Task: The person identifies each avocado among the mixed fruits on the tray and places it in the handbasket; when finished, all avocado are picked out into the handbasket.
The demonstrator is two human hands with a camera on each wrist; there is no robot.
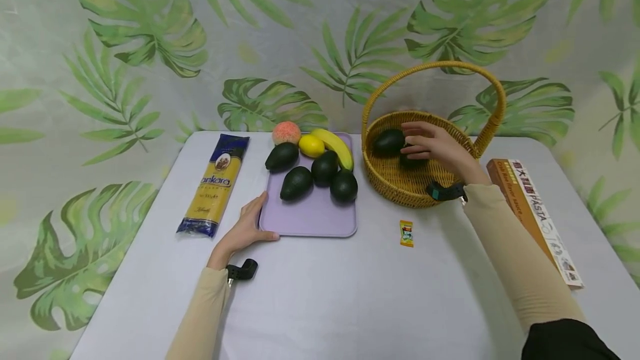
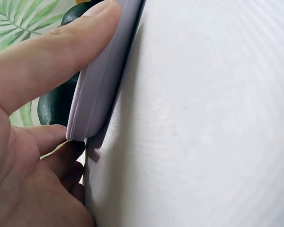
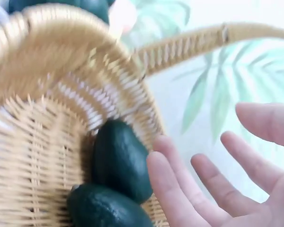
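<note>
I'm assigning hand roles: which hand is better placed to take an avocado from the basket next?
Probably the right hand: open and empty, it hovers at the basket, near the avocados inside. The left hand holds the tray.

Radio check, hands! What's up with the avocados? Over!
Left hand gripping tray corner. Right hand over basket, holding nothing. Two avocados inside basket, four on tray. Basket handle arches above, seemingly not blocking.

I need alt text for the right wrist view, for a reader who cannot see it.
A bare right hand, open and empty, is beside two dark green, oval avocados lying in a yellowish woven wicker basket with a curved handle; whether it touches them is unclear. Behind is a pale backdrop printed with green leaves.
</note>
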